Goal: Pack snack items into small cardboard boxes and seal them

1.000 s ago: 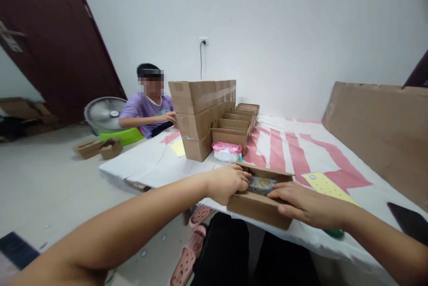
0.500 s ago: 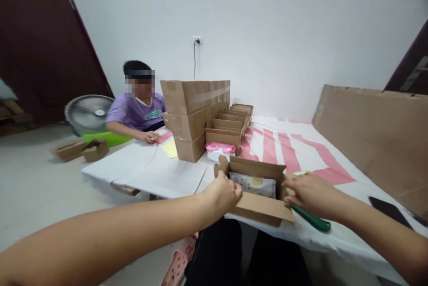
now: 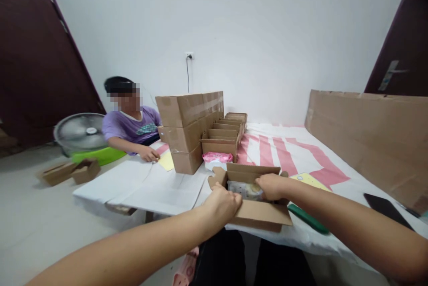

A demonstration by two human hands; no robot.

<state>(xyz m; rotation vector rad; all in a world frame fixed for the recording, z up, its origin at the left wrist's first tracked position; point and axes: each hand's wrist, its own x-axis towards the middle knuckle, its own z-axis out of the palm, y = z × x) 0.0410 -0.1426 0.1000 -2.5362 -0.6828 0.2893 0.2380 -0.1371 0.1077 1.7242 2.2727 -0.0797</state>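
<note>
The left hand [image 3: 222,203] grips the open box [image 3: 257,210] by its near flap. The right hand [image 3: 272,186] (fingers curled) presses the packet [image 3: 242,188] inside; push gently, keeping it flat.

No legible text, labels or numbers, cardboard boxes [image 3: 189,131] plain, packet [image 3: 241,189] print too blurred

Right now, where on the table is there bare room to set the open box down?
Free: the striped cloth between the row of small cartons and the leaning cardboard sheet, and the white paper left of the open box. Crowded: around the pink packet, stacked cartons, and by the green tool and phone.
</note>
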